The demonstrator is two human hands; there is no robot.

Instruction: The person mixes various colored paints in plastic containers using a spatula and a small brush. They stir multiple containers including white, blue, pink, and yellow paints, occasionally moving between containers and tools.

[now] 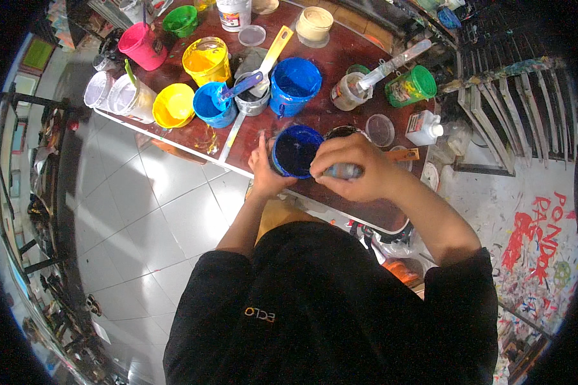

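Near the table's front edge stands a tub of very dark blue paint (293,172), its inner wall smeared brighter blue. My left hand (270,172) is wrapped around the tub's left side, thumb toward the front. At the tub's right rim my right hand (358,165) is closed round a tool with a stubby grey, paint-stained handle (343,171). The tool's working end is hidden, so its kind does not show. Just behind my right hand is a dark-filled container (344,131), partly covered by the hand.
On the dark red table (340,58) are a large blue tub (295,102), a smaller light blue tub (215,115), yellow tubs (175,119), a pink bucket (144,54) and a green tub (411,86). Right of my hand stand a clear lid (380,130) and a white bottle (424,128).
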